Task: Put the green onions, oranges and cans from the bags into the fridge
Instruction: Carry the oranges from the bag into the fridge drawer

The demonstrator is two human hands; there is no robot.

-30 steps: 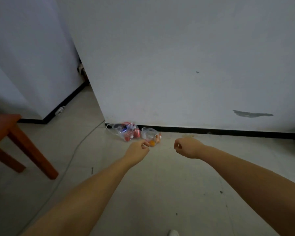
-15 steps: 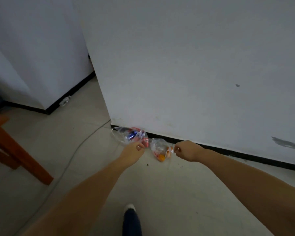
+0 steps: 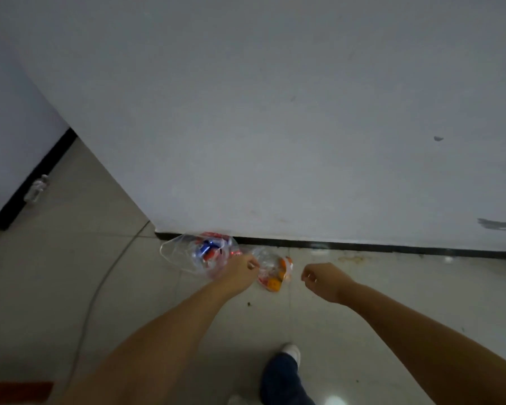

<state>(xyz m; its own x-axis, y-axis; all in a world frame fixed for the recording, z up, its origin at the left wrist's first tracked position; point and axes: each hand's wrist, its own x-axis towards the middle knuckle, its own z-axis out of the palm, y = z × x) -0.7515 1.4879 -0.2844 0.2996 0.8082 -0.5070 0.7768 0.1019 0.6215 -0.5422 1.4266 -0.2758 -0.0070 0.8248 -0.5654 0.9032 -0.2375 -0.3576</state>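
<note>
Now both arms reach down toward the black skirting board (image 3: 362, 247) at the foot of the white wall. Right against it lies the clear plastic bag of red and blue cans (image 3: 199, 252), with the smaller clear bag of oranges (image 3: 275, 273) just beside. Left hand (image 3: 240, 273) overlaps both bags, fingers curled, perhaps pinching plastic, I cannot tell. Right hand (image 3: 323, 280) hovers near the oranges, fingers closed on nothing. Pickup stage, I'd say; next comes a firm grip on each bag
</note>
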